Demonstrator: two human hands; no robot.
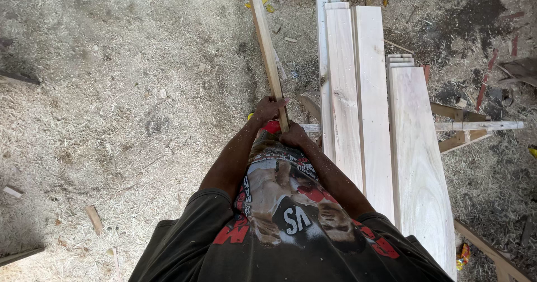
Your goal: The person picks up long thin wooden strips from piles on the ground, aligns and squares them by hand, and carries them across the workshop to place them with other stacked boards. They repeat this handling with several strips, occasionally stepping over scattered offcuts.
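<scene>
A narrow wooden strip (267,47) was gripped by both hands, seen from above. The left hand (267,108) was closed around the strip near its lower end, fingers wrapped over its face. The right hand (295,136) was closed on the same strip just below and beside the left hand, the two hands almost touching. From the hands the strip was seen to run up and away, slightly tilted to the left, out past the top edge of the view.

Directly to the right of the hands, a stack of pale planed boards (358,92) was laid side by side, running away from the person. A wider pale board (419,164) was set further right of them, lower in the view. Beyond that, on the far right of the hands, a rough wooden frame (475,126) was seen jutting out from under the boards.

To the left of the hands and below them, the floor (112,120) was covered in sawdust and shavings, with small offcuts scattered about. A dark printed shirt (279,226) was worn by the person, dusted with fine wood specks.
</scene>
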